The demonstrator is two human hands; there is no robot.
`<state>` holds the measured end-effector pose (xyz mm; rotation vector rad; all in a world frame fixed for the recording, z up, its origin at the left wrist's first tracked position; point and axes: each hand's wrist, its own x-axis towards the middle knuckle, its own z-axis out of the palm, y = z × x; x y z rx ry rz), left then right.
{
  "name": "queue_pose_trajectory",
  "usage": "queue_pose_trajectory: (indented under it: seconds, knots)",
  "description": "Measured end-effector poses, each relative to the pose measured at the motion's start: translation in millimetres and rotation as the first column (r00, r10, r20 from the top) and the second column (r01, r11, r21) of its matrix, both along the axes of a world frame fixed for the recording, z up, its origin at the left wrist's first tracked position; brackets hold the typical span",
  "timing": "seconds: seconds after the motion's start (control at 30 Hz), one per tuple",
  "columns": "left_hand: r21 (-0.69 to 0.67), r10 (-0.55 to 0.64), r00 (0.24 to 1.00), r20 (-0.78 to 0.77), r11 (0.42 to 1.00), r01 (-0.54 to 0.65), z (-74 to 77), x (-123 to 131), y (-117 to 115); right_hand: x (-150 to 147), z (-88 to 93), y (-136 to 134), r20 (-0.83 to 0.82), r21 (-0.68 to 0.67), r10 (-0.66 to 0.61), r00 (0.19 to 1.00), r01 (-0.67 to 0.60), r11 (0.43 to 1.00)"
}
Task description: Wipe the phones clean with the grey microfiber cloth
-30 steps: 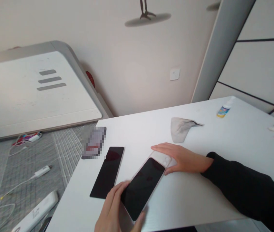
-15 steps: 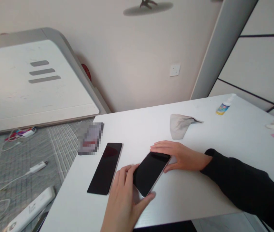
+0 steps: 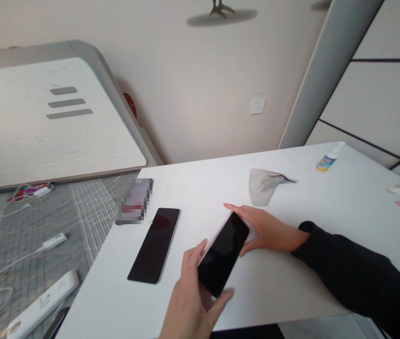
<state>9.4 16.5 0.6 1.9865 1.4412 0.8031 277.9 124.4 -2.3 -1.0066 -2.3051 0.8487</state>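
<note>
Both hands are on a dark-screened phone (image 3: 225, 253), which sits near the middle of the counter (image 3: 274, 287), between a flat black slab (image 3: 156, 245) on the left and a crumpled grey cloth (image 3: 264, 186) farther back on the right. The step in hand looks like handling the phone from its two ends; the next move, I judge, calls for keeping both ends supported, with the hold kept to the edges. The left hand (image 3: 193, 287) has its fingers bent along the left edge and its thumb by the near corner, so the near end seems pinched between them. The right hand (image 3: 261, 228) straddles the far end, its fingers and thumb spread to either side (I cannot tell whether they squeeze or merely steady it). The phone's long axis runs diagonally, from the near left away to the far right, screen up; which end is its top I cannot tell. A pale rim shows along its left edge, and whether its underside touches the counter is hidden.
</note>
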Motion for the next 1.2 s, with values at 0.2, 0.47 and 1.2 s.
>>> queue_pose_trajectory:
  seconds: [0.2,0.47,1.2]
  knots:
    - [-0.169,0.01,1.0,0.023,0.986,-0.006,7.3,-5,1,2,-0.3,0,-0.017,-0.007,0.01,1.0,-0.01,1.0]
    - [-0.321,0.066,0.997,0.049,0.946,-0.047,11.1,0,6,3,-0.7,0,-0.042,-0.018,-0.005,0.999,0.004,1.0]
    - [0.132,0.049,0.97,-0.24,0.991,-0.018,-3.9,4,7,11,8.8,4,-0.047,0.052,-0.017,0.999,0.02,0.998]
